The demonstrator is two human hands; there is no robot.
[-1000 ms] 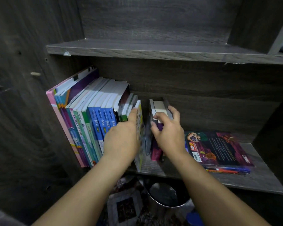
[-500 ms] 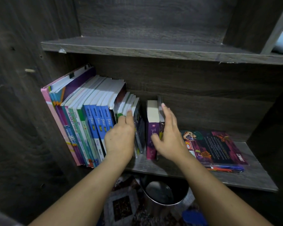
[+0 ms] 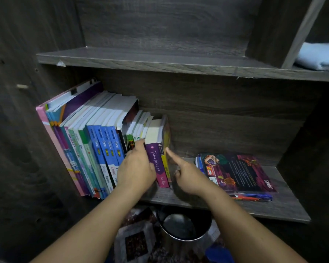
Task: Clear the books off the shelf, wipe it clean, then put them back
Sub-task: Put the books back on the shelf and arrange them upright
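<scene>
Upright books stand at the left end of the shelf. The left hand lies flat on the spines. The right hand grasps nothing, forefinger touching the yellow end book. Judged light, stiff and glossy: pinch across the spines.

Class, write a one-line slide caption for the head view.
Left hand braces the upright books while the right hand points at the yellow book.

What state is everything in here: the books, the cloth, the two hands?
Row of books: upright, leaning left.
Purple book: upright, at the row's right end.
Flat books: lying stacked on the shelf.
Blue cloth: folded.
Left hand: resting on the spines.
Right hand: index finger touching the yellow book.
</scene>
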